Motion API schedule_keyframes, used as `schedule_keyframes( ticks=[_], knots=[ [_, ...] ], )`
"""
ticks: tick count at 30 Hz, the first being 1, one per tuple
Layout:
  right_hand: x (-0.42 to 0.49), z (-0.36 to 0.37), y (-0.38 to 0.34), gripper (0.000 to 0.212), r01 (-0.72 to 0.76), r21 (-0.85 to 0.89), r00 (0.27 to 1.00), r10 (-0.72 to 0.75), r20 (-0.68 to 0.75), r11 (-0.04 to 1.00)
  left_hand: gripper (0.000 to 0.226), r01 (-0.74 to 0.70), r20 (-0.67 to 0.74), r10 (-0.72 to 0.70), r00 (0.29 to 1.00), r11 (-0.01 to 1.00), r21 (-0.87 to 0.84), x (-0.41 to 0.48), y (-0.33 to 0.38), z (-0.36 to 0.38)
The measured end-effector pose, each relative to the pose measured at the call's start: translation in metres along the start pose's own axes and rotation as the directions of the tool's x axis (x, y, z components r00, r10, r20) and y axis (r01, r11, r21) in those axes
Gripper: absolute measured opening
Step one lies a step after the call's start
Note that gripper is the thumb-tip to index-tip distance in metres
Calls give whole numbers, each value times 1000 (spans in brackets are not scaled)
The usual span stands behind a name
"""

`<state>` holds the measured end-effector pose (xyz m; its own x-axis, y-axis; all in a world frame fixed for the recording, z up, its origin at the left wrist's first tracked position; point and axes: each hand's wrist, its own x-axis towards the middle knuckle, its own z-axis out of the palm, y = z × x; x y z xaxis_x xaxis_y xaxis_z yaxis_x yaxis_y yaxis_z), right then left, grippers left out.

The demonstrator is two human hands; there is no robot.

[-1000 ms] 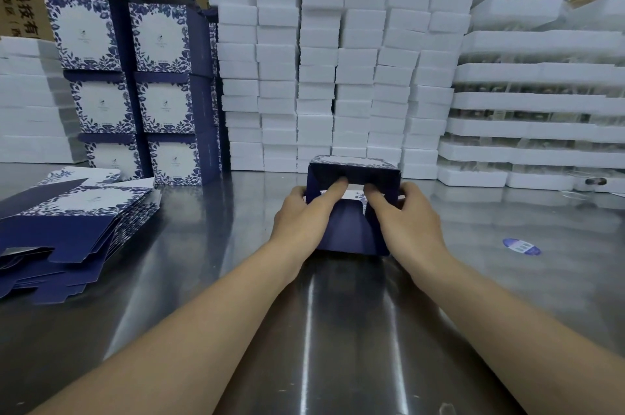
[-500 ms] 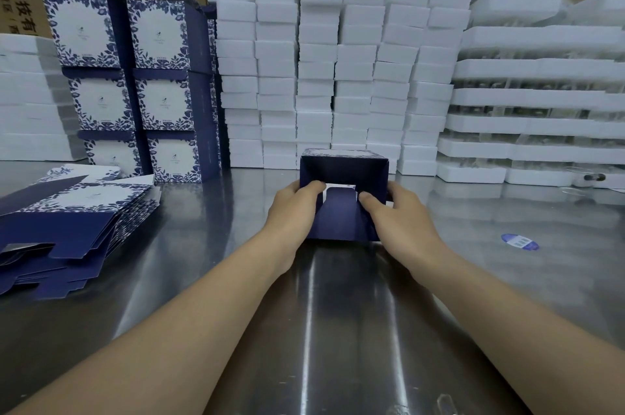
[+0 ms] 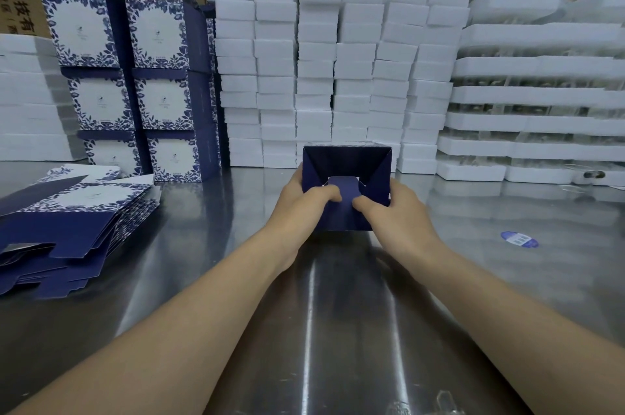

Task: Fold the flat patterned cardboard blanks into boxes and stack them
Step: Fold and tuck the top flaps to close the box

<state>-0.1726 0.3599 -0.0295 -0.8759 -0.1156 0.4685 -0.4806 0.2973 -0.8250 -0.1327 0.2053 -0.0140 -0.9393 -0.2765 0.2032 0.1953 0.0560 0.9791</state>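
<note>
The steel table [image 3: 203, 279] fills my view. At twelve o'clock stand white foam blocks [image 3: 338, 59]; at ten, six folded boxes [image 3: 159, 83] in two stacks of three; at nine, one heap of flat blanks [image 3: 67, 222]. Dead centre, my left hand [image 3: 301, 201] and right hand [image 3: 395, 215] clamp one navy box [image 3: 346, 164], fingers pressing its flaps inward. At three lies one oval sticker [image 3: 519, 239].

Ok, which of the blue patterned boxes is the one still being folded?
The box at table centre, held between the left hand and right hand, its dark flaps facing the camera. The finished boxes stand stacked at back left; the blanks lie flat.
</note>
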Motion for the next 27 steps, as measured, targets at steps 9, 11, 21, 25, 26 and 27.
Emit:
schedule_keyframes(
  ticks=[9, 11, 21, 25, 26, 27],
  knots=[
    [1, 0, 2, 20, 25, 0, 1000, -25, -13, 1000, 44, -37, -40, 38, 998, 999, 19, 1, -2, -1],
    [0, 1, 1, 19, 25, -1, 1000, -25, 4, 1000, 43, -39, -33, 40, 999, 999, 24, 1, -2, 0],
    [0, -8, -22, 87, -298, 324, 953, 301, 42, 898, 60, 53, -102, -90, 991, 947, -317, -5, 16, -7],
    [-5, -10, -30, 59, -300, 347, 951, 309, 30, 889, 61, 12, -181, -79, 980, 939, -345, -7, 24, -9],
    [-5, -9, -31, 50, -265, 349, 960, 281, 5, 899, 61, -17, -198, -54, 979, 941, -339, -8, 25, -9],
    [-3, -9, -31, 36, -201, 353, 974, 226, -31, 914, 60, -52, -216, -25, 976, 939, -341, -7, 27, -9]
  ],
)
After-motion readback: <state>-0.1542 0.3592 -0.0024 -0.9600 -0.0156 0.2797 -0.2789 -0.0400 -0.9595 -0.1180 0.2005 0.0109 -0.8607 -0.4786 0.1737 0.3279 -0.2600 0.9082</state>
